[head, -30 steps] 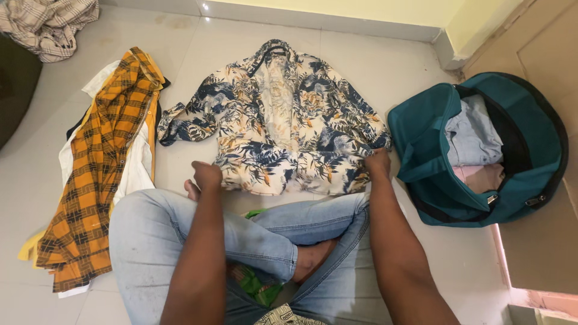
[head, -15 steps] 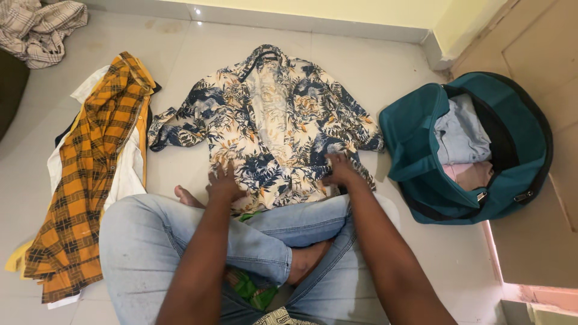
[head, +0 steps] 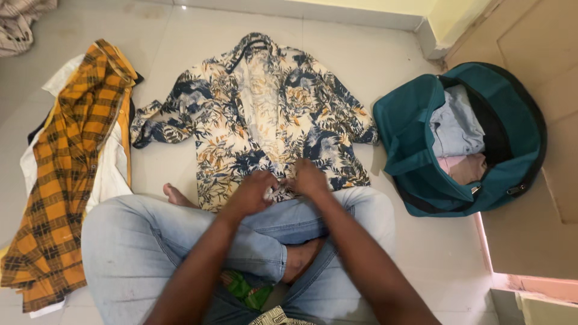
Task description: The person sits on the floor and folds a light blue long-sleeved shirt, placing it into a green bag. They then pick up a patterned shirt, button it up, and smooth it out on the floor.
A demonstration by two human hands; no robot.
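So we're sitting cross-legged on the tiled floor (head: pixel 373 54) with the floral shirt (head: pixel 265 114) laid out flat right in front of our knees, collar pointing away from us. Both hands meet at the middle of the bottom hem: left hand (head: pixel 253 192) and right hand (head: pixel 310 179) look pinched on the front edges there, close together, almost touching. Looks to us like the buttoning or lining-up stage at the placket, before any folding. Next bit probably calls for holding both front edges even and flat. Hard to tell whether a button is actually between the fingers, since they cover that spot and it's a bit blurry. The orange plaid shirt (head: pixel 66 180) pile is cut off at the left, and the open teal bag (head: pixel 421 150) only shows its top layers of folded clothes.
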